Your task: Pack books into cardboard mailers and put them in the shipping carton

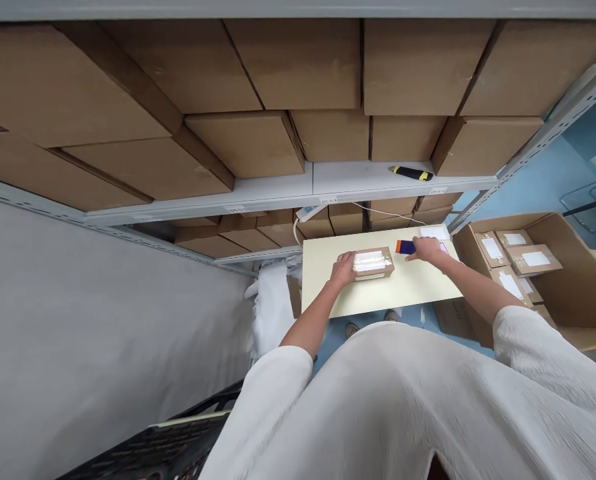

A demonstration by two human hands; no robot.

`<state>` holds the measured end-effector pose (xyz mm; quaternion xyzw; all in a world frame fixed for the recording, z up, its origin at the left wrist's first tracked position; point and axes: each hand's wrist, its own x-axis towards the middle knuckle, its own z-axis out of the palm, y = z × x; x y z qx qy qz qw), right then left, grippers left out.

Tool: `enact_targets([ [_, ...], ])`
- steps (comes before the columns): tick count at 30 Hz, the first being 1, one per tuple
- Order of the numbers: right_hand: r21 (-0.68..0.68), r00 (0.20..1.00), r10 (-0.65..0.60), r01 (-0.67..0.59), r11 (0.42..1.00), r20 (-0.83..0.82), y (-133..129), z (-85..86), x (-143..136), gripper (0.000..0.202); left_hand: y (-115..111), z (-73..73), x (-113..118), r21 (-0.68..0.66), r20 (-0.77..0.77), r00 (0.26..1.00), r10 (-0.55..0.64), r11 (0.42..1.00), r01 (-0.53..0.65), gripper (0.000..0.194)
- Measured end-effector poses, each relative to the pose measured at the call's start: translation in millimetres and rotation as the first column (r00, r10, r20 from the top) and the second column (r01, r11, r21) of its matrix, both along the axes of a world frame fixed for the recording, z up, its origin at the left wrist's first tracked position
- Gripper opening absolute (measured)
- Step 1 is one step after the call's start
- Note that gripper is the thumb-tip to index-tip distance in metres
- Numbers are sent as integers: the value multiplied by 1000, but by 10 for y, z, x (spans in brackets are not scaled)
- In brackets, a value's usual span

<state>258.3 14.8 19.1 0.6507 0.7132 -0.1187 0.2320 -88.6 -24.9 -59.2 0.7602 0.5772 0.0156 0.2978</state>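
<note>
My left hand (343,270) grips the left end of a small cardboard box (388,268). The box lies on a pale yellow table top (328,297), with a white label and shiny clear tape on its upper face. To the right, my right hand (427,249) is closed around a dark purple tool with an orange end (405,247). The orange end points left toward the box, a short gap away from it. My fingers cover part of this tool, and its exact kind cannot be made out.
Metal shelving (278,198) with stacked cardboard boxes (328,133) rises behind the table. A black and yellow cutter (412,173) lies on its shelf. A power strip (311,212) hangs below. At right, a large open carton (573,273) holds several small labelled boxes (533,259).
</note>
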Motion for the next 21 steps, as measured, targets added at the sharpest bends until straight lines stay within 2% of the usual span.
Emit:
enact_targets([
  [2,66,995,-73,78,995,-70,58,240,107,69,-12,-14,-9,11,20,1000,-6,1000,6,88],
  [4,164,988,-46,70,984,-150,111,486,111,63,-22,-35,-20,27,35,999,-11,1000,10,86],
  [7,341,963,125,-37,939,-240,218,791,-85,54,-30,-70,-33,46,42,999,-8,999,6,83],
  [10,513,921,289,-120,850,-262,432,985,-400,51,-33,-99,-36,55,55,998,-16,998,13,79],
  [15,664,846,458,-180,726,-272,1022,1095,-831,56,-51,-117,-43,43,79,997,-17,999,14,76],
  [18,679,847,471,-196,707,-246,1357,1063,-987,57,-62,-123,-55,39,102,995,-20,999,16,77],
  [21,669,867,446,-198,716,-221,1565,993,-1077,59,-73,-138,-65,35,120,993,-13,999,8,78],
])
